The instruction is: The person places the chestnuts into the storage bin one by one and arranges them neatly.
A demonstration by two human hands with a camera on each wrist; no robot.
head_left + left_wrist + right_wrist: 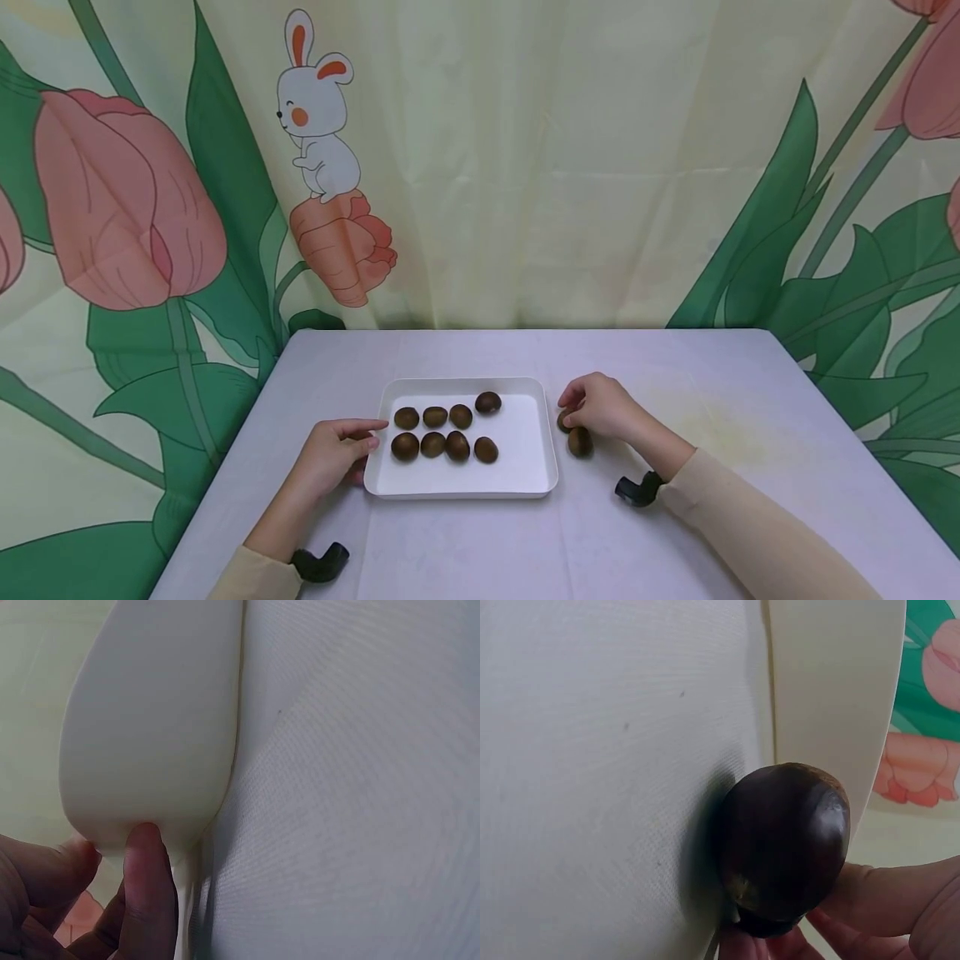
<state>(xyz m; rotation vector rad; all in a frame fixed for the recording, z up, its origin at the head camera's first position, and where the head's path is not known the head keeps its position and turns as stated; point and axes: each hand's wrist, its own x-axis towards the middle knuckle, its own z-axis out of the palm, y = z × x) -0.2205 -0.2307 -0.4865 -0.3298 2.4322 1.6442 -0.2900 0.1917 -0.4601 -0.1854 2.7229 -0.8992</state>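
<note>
A white rectangular tray lies on the table, with several brown chestnuts set in two rows toward its left side. At its left end my left hand grips the wall, one fingertip at the rim and another finger against the outer side. Just beyond the right end, my right hand pinches a chestnut between thumb and fingertips, partly hidden by the hand. A second loose chestnut sits on the cloth right beside it and fills much of the right wrist view.
A white cloth covers the table. Behind it hangs a curtain printed with tulips and a rabbit on a carrot. Black curved pieces show at both wrists, beside beige sleeves.
</note>
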